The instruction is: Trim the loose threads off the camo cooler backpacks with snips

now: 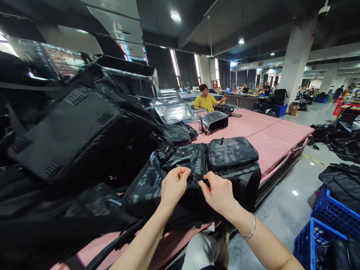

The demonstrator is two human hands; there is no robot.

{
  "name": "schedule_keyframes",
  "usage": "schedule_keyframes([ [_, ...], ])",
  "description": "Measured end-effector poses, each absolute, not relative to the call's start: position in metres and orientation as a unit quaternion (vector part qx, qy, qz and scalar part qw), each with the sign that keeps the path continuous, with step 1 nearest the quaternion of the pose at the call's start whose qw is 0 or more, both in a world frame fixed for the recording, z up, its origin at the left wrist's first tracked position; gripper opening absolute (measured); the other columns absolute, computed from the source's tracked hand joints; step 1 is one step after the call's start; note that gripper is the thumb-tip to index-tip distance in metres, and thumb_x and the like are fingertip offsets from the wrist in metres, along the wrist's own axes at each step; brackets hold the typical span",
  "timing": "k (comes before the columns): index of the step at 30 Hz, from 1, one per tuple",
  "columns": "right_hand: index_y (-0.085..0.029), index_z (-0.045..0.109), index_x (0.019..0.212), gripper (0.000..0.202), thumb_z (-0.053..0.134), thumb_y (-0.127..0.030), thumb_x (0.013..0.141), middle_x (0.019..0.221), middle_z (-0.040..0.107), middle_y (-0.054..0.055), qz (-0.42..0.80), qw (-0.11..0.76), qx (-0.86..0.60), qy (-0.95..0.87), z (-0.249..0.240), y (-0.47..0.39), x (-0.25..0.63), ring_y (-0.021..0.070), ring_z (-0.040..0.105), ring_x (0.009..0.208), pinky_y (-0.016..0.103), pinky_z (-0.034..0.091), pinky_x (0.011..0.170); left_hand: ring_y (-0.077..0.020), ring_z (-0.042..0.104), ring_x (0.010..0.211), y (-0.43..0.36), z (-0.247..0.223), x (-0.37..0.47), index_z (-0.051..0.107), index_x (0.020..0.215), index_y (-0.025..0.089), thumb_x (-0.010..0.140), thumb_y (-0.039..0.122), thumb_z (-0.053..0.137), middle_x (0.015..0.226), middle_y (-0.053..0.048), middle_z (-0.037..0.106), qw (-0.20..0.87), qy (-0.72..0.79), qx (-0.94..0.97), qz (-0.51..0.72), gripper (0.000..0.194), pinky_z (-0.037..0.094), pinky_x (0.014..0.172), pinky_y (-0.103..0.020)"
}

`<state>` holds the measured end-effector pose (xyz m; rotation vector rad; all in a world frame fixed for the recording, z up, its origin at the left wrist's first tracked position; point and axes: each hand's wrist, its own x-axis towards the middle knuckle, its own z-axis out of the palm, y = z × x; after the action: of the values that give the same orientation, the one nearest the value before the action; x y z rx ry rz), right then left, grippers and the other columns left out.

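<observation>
A black camouflage bag (233, 152) lies on the pink-covered table in front of me, its padded front pocket at the right. My left hand (174, 186) pinches a thin dark strap or edge at the bag's near side. Just right of it, my right hand (218, 191) is closed around a small black tool with a bit of red on it, its tip pointing toward the left fingertips. The tool's shape is mostly hidden by the fingers. A bracelet circles the right wrist.
Black bags (70, 123) pile high at the left. A silver-lined bag (215, 120) sits farther back on the pink table (270, 135), near a person in a yellow shirt (206, 101). Blue crates (334, 206) holding black bags stand on the floor at the right.
</observation>
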<state>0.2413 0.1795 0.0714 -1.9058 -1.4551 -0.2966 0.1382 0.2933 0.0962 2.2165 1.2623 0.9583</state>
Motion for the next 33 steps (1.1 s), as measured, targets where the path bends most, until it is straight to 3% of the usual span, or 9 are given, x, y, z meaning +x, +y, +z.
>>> schedule_keyframes([
  [7,-0.022,0.051,0.091,0.014,0.047,-0.034,0.089,0.079,0.067,0.001,-0.120,0.326,-0.756,-0.555,0.086,0.183,0.246,0.0171,0.065,0.069,0.023,0.036,0.053,-0.0193,0.057,0.075,0.282,0.097,0.142,0.055,0.069,0.021,0.079,0.035,0.042,0.078,-0.004,0.061,0.131,0.438,0.804,0.381,0.022,0.039,0.066,-0.028],
  [13,-0.022,0.051,0.091,0.012,0.048,-0.033,0.088,0.079,0.067,0.002,-0.104,0.309,-0.759,-0.563,0.090,0.189,0.249,0.0183,0.065,0.068,0.024,0.038,0.054,-0.0207,0.056,0.070,0.279,0.107,0.150,0.059,0.080,0.018,0.087,0.031,0.035,0.086,-0.008,0.059,-0.064,0.425,0.832,0.350,0.028,0.027,0.051,-0.029],
  [19,-0.022,0.051,0.091,0.013,0.048,-0.034,0.088,0.079,0.068,0.003,-0.093,0.299,-0.771,-0.554,0.093,0.193,0.246,0.0192,0.065,0.068,0.025,0.040,0.055,-0.0248,0.055,0.077,0.286,0.116,0.148,0.057,0.072,0.018,0.086,0.024,0.039,0.074,-0.008,0.059,-0.167,0.344,0.857,0.345,0.024,0.029,0.065,-0.035],
  [26,-0.021,0.050,0.093,0.015,0.046,-0.035,0.088,0.081,0.068,0.005,-0.070,0.256,-0.790,-0.553,0.103,0.196,0.245,0.0213,0.066,0.072,0.028,0.043,0.059,-0.0213,0.058,0.075,0.296,0.110,0.141,0.057,0.075,0.018,0.086,0.025,0.037,0.081,-0.006,0.060,-0.085,0.352,0.891,0.273,0.024,0.034,0.061,-0.031],
  [33,-0.021,0.050,0.093,0.016,0.045,-0.035,0.088,0.084,0.068,0.003,-0.065,0.243,-0.785,-0.567,0.104,0.188,0.243,0.0223,0.066,0.074,0.029,0.044,0.061,-0.0195,0.059,0.084,0.295,0.097,0.138,0.054,0.075,0.021,0.083,0.028,0.037,0.087,-0.005,0.061,0.051,0.427,0.850,0.304,0.021,0.041,0.066,-0.028],
])
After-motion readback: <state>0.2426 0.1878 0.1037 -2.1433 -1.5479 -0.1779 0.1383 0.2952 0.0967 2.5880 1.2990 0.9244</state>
